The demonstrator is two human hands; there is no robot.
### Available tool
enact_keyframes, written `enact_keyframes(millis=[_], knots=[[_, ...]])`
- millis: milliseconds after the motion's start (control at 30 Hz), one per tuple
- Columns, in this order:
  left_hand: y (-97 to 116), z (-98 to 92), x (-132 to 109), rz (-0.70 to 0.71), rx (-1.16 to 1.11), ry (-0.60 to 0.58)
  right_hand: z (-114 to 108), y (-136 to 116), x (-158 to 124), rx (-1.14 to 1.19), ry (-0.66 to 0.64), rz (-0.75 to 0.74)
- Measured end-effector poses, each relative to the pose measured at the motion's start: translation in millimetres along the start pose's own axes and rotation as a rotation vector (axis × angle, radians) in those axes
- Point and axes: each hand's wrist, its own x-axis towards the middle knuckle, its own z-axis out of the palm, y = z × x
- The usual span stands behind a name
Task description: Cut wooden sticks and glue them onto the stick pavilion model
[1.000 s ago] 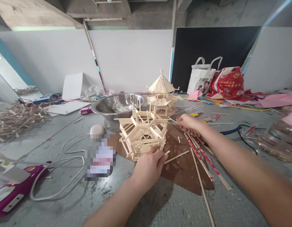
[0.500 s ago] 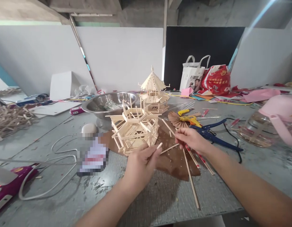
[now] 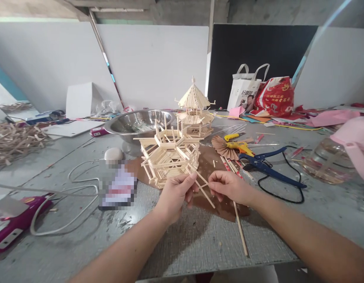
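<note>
My left hand is closed in a pinch on a thin wooden stick that slants down to the right. Facing it, my right hand is closed, its fingertips at the end of another thin wooden stick that crosses close to the first. Just behind my left hand stands a six-sided, open-topped stick model. It rests on a brown sheet. A longer wooden stick lies below my right hand, partly hidden by it.
Farther back are a stick pagoda with a pointed roof and a metal bowl. To the right lie a yellow glue gun, blue-handled cutters and a pink-lidded jug. A cable and purple power strip lie left.
My hands have come closer together, the right moving left and down. The short stick end in my left hand now shows as a longer stick pointing down right. The view has shifted slightly.
</note>
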Motion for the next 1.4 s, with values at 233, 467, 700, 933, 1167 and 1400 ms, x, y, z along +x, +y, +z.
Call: enact_keyframes(millis=[233,467,700,933,1167,1400], knots=[[-2.3,-0.2,1.1,0.000,-0.078,-0.038,2.3,1.2,-1.1,-0.007,-0.025,0.018],[-2.0,-1.4,1.9,-0.026,-0.089,-0.062,4.0,2.5,0.0,0.009,-0.067,0.013],[-1.0,-2.2,2.4,-0.011,-0.065,-0.063,-1.6,-0.3,1.0,0.028,-0.044,0.019],[-2.3,-1.0,2.3,0.009,0.034,-0.052,5.5,-0.5,-2.6,-0.159,-0.020,-0.029],[-0.2,-3.5,-6.8,0.375,0.549,0.211,9.7,-7.0,-3.5,-0.236,0.084,-0.042],[10.0,-7.4,-16.7,0.567,0.507,0.390,29.8,-23.7,5.4,0.036,0.106,0.044]])
